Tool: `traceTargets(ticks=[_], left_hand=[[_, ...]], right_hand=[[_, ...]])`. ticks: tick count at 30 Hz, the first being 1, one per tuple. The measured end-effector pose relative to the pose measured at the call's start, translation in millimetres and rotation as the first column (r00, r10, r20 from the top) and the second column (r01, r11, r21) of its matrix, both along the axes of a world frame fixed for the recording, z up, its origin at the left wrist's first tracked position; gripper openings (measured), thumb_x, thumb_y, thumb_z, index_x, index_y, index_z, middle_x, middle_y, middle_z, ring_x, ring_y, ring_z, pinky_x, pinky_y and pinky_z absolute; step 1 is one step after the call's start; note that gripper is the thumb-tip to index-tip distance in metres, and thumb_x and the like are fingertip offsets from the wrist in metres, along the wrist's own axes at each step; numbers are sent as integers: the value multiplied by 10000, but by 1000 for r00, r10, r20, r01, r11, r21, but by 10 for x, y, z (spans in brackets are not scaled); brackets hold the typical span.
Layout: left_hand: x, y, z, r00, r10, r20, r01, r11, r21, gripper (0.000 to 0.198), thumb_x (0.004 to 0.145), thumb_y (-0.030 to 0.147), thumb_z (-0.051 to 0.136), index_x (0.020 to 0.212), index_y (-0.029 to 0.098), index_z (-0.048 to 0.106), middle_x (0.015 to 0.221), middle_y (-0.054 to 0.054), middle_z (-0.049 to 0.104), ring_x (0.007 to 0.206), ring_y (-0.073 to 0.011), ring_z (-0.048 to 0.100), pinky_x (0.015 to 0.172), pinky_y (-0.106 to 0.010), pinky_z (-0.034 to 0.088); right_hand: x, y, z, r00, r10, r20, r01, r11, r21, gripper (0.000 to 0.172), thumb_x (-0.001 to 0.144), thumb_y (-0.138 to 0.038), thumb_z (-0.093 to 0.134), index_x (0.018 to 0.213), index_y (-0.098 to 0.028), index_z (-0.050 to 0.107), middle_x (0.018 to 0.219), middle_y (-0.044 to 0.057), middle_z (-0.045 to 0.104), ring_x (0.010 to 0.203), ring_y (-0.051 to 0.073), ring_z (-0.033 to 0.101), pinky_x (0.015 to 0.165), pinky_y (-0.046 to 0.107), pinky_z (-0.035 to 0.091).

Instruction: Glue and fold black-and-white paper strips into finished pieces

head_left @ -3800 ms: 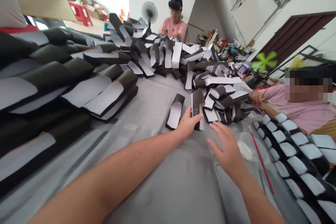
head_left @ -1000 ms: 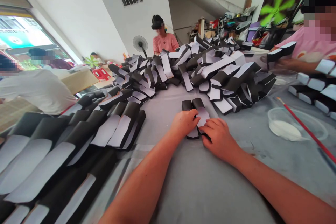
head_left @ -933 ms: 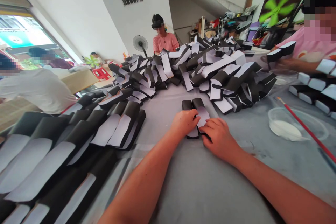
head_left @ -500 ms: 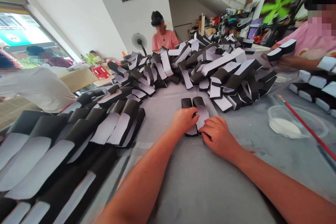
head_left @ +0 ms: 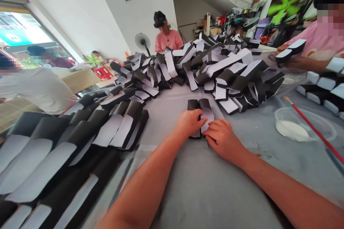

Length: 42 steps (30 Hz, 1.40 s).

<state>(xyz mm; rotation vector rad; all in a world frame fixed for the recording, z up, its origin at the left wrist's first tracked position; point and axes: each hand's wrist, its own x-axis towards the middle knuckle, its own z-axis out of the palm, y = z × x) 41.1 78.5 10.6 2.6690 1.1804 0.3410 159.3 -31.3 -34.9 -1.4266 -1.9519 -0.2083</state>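
Note:
Two black-and-white folded paper pieces stand side by side on the table before me, the right one [head_left: 206, 104] touching the left one [head_left: 192, 104]. Each has a black curved top; a white face shows on the right one. Across the left piece lies my left hand [head_left: 187, 123], closed around the pair, its fingertips on the right piece's white face. My right hand [head_left: 221, 134] grips the near right edge of the right piece with curled fingers. Both hands hide much of the lower parts.
A big pile of similar paper pieces [head_left: 231, 71] lies ahead. Rows of them [head_left: 43, 143] are stacked at left. On the right are a clear plastic bowl [head_left: 330, 128] with white paste and a red-handled brush [head_left: 309, 123]. Co-workers [head_left: 168, 40] sit around the table.
The two paper pieces sit slightly closer together, the left one shifted a little to the right. Both hands keep nearly the same place.

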Motion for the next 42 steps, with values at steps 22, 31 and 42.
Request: traceTargets(ticks=[22,31,42], left_hand=[[-5,39,55,989,83,119,-68,990,-125,289,768,126,552,1038,222,592,701,11,659,745,-170,632,708,-257,449],[5,42,47,986,69,154,-35,976,-214,240,719,154,624,957,191,633,711,7,655,701,-143,610,693,-250,457],[11,48,49,990,55,132,-27,978,-207,224,713,165,630,934,187,653,738,-1,664,716,-144,612,696,-251,466]], right_hand=[[26,-22,54,965,-147,-217,179,974,137,231,897,-281,474,1016,-232,665,911,65,636,991,239,559,881,427,419],[6,-3,52,975,-146,-165,158,986,58,195,891,-252,492,914,-210,681,831,52,612,846,202,545,784,364,396],[-16,-47,80,996,-87,-36,89,994,67,217,859,-345,560,923,-213,720,879,68,583,887,216,503,855,408,374]])
